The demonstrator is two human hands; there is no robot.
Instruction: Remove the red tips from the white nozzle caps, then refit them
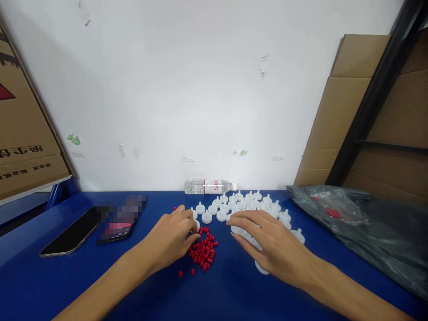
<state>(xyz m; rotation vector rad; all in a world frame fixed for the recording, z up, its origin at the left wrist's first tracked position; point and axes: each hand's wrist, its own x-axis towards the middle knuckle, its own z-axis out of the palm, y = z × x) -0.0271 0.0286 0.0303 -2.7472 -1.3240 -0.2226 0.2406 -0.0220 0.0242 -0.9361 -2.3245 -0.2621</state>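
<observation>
My left hand point(172, 236) rests on the blue table point(67, 285) with its fingers curled beside a pile of small red plastic pieces point(203, 249); its fingertips touch a white cap near the pile, and what it grips is hidden. My right hand point(267, 240) lies palm down with fingers stretched over a spread of several white plastic caps point(234, 205), covering some of them. The caps stand in rows between my hands and the wall.
A clear water bottle point(210, 187) lies on its side against the white wall. Two phones point(72, 236) lie at the left. A dark plastic bag point(364, 227) sits at the right, with cardboard boxes point(337, 111) and a black frame behind. Another box point(23, 147) stands left.
</observation>
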